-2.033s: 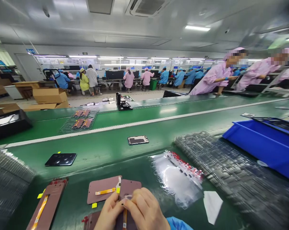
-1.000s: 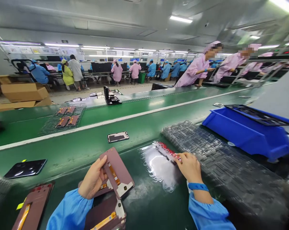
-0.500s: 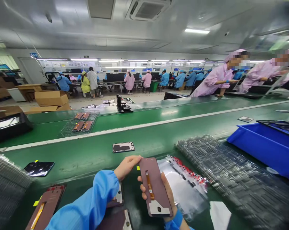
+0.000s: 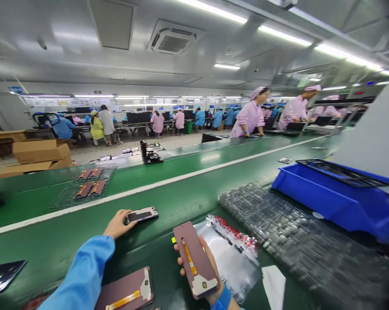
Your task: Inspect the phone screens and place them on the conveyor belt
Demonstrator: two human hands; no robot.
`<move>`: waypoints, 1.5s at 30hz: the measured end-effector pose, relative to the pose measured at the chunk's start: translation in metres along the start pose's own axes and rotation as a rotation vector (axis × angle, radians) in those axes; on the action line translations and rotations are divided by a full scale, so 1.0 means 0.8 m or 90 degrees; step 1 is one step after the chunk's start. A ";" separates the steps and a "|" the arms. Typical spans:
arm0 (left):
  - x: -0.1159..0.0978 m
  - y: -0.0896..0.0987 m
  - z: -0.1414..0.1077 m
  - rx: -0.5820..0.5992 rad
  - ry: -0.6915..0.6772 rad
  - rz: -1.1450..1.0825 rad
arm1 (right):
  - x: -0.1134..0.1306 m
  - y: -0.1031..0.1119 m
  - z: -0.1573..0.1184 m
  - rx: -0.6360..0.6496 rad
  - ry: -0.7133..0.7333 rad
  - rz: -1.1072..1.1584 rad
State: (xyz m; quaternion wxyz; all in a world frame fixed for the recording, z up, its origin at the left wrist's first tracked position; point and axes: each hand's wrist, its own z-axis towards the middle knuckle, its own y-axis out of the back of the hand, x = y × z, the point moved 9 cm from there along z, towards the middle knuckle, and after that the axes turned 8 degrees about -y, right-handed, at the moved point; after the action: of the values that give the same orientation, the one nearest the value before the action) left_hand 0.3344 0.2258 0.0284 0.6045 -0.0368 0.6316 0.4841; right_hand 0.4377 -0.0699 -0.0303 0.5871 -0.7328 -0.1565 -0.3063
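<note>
Left hand gripped a small dark phone frame by one end, fingers curled round it, over the green conveyor belt; can't tell if the frame touched the belt. Right hand was partly open, cradling a mauve-backed display panel tilted up in the palm, thumb and fingers at its edges. An orange flex cable lay along the panel's back. A second panel lay flat at near left. A plastic bag of red-edged strips sat right of the right hand, with a clear tray stack and blue bin further right. Co-workers in pink stood far off. Risk: the loosely cradled panel could slip, and its loose flex could crease or catch on the bag.
</note>
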 end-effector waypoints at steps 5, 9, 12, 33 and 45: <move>-0.020 0.054 -0.042 -0.157 0.031 -0.122 | 0.012 -0.006 -0.004 -0.073 0.052 -0.021; -0.044 0.060 -0.125 -0.183 0.137 -0.386 | 0.022 -0.026 -0.031 -0.090 0.081 -0.045; -0.078 0.031 -0.199 -0.123 0.192 -0.529 | 0.033 -0.051 -0.058 -0.064 0.129 -0.131; -0.163 -0.052 -0.292 0.114 0.012 -0.597 | 0.007 -0.148 -0.108 0.132 0.268 -0.798; -0.169 -0.054 -0.289 0.101 -0.002 -0.616 | 0.005 -0.134 -0.108 0.110 0.238 -0.818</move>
State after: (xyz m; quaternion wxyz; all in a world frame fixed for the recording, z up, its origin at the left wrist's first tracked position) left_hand 0.2294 -0.0220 0.0654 0.7619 -0.2789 0.5762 0.0985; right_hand 0.3550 -0.1247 0.0651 0.3622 -0.3792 -0.4809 -0.7026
